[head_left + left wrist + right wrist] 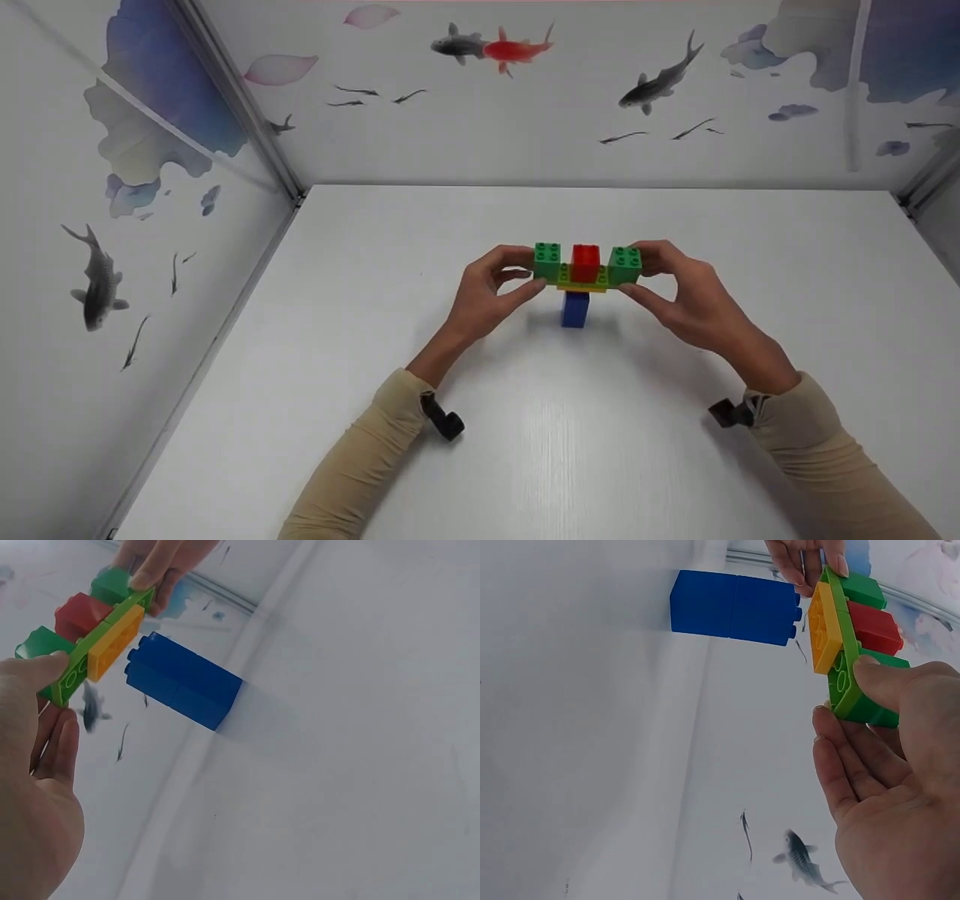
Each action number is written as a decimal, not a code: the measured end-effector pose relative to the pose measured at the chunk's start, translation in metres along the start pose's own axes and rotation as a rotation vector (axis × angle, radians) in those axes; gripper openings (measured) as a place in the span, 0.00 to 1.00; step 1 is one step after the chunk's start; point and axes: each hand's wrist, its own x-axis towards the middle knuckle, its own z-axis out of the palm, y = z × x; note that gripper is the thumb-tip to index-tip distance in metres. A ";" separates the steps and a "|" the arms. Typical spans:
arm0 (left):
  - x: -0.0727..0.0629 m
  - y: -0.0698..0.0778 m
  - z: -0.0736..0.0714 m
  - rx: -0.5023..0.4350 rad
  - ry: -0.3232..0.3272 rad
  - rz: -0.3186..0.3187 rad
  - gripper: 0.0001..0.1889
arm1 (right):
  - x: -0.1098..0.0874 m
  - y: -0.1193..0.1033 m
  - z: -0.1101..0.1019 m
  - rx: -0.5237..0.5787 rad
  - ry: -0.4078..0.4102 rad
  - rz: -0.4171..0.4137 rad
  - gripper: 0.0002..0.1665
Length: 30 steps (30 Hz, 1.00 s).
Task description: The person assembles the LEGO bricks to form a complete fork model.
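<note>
Both hands hold one toy brick assembly by its two ends. Its light green plate point(72, 682) carries a green brick point(547, 264) at the left end, a red brick point(585, 264) in the middle and another green brick point(625, 267) at the right end. Under the plate's middle is a yellow brick point(824, 628). The left hand point(487, 292) pinches the left end between thumb and fingers; the right hand point(694, 300) pinches the right end likewise. Below, a stack of two blue bricks point(731, 606) stands upright on the table, with a gap between its studs and the yellow brick in both wrist views.
The white table point(570, 465) reaches back to a wall point(525, 142) printed with fish and petals. A similar printed panel point(45, 315) runs along the left side. Each wrist, in a beige sleeve point(367, 442), wears a small black camera point(448, 425).
</note>
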 end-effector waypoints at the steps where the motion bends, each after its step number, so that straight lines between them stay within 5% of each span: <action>1: 0.000 -0.001 0.000 0.000 -0.001 0.001 0.22 | 0.000 0.000 0.000 -0.003 -0.003 0.003 0.33; 30: -0.002 -0.011 -0.001 0.035 -0.015 -0.038 0.21 | 0.000 0.004 0.005 -0.018 -0.022 0.037 0.33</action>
